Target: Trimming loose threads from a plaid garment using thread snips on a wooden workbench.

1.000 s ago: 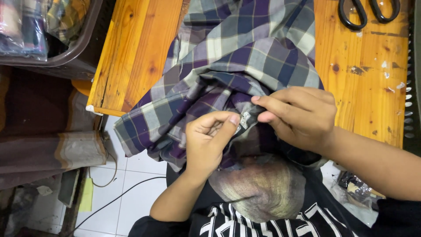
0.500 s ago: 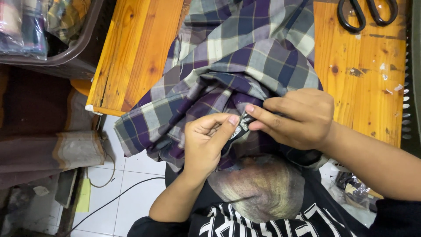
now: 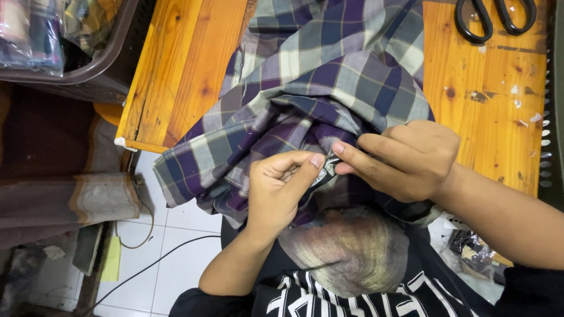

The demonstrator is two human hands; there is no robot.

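Observation:
A purple, blue and grey plaid garment [image 3: 329, 76] lies bunched on a wooden table [image 3: 188, 64] and hangs over its near edge into my lap. My left hand [image 3: 282, 191] pinches a fold of the cloth at the edge. My right hand [image 3: 405, 158] meets it from the right, thumb and forefinger closed on a small dark tag with pale marks [image 3: 326, 170] sewn to the fabric. Both hands touch at the fingertips. The cloth below the hands is partly hidden by them.
Black-handled scissors [image 3: 493, 17] lie at the table's far right. A dark plastic basket [image 3: 76, 53] with folded cloth stands at the left. Brown fabric [image 3: 64, 199] drapes at the left, and a cable [image 3: 147, 264] runs over the white floor tiles below.
My hands have shifted slightly, with the right fingers drawing closer to the left thumb on the tag. The garment lies as before.

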